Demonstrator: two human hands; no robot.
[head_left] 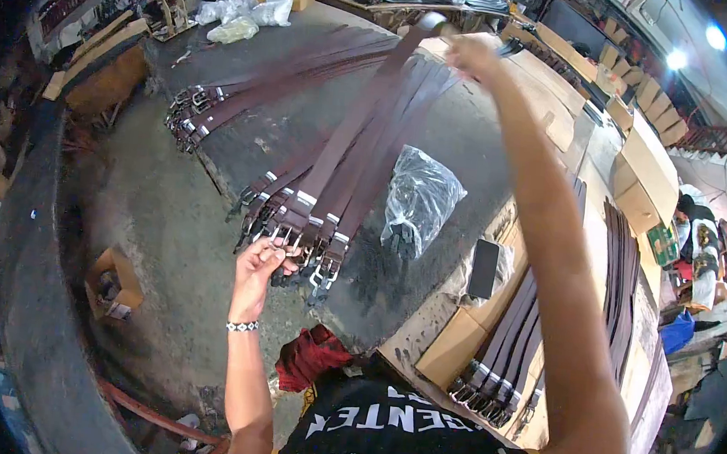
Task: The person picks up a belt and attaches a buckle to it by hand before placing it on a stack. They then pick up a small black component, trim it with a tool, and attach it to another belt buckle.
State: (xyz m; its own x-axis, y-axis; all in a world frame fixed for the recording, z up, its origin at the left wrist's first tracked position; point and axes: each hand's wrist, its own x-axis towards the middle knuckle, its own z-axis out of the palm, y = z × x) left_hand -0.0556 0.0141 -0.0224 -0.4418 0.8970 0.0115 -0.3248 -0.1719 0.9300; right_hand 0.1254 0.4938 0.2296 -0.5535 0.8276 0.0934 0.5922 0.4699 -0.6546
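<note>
The left hand (pixel 260 263) is closed on the buckle end of a brown belt (pixel 364 116), pinching the metal buckle (pixel 282 236) at the near edge of the grey table (pixel 473 142). The right hand (pixel 473 52) is raised over the far side of the table and grips the belt's other end, so the strap runs taut between the two hands, just above a fanned bunch of belts (pixel 341 191) whose buckles point to the near edge. A second bunch (pixel 246 90) lies toward the left edge, buckles at that edge. A clear plastic bag (pixel 421 199) sits just right of the fanned bunch. On the cardboard (pixel 447 353) at the right lie a black phone (pixel 484 269) and more belts (pixel 503 349) (their buckles also face near). Boxes (pixel 645 172) stand along the right side.
</note>
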